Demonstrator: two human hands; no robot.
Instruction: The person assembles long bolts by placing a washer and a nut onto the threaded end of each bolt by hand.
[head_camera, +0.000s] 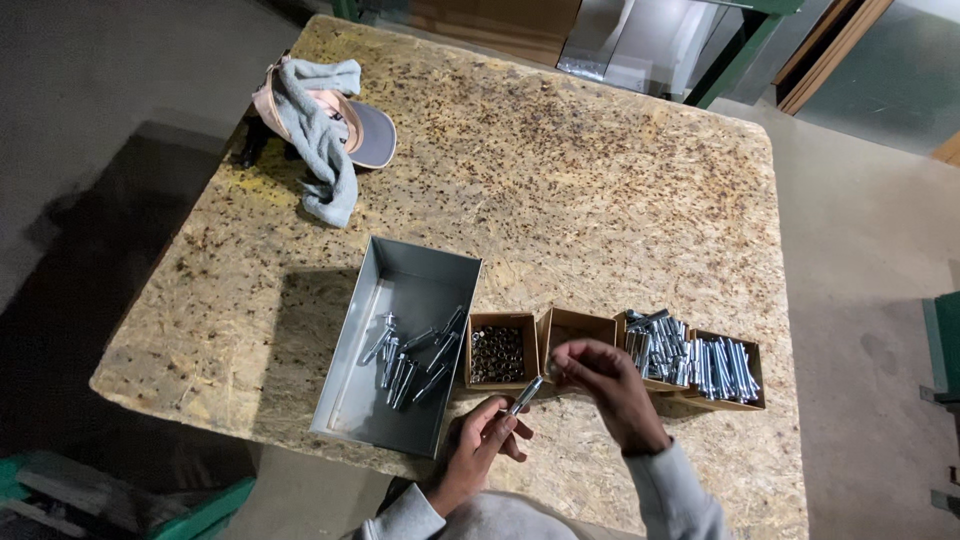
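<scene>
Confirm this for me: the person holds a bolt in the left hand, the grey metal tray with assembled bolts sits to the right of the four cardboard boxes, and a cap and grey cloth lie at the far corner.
One thing is off: the head view shows the grey metal tray to the left of the cardboard boxes, not the right. The rest holds: the left hand holds a bolt, and the cap and grey cloth lie at the far corner.

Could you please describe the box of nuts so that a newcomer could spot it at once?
On the chipboard table, right of the grey metal tray, stands a row of small cardboard boxes. The nut box is leftmost, the only one filled with small dark rings, not long bolts.
</scene>
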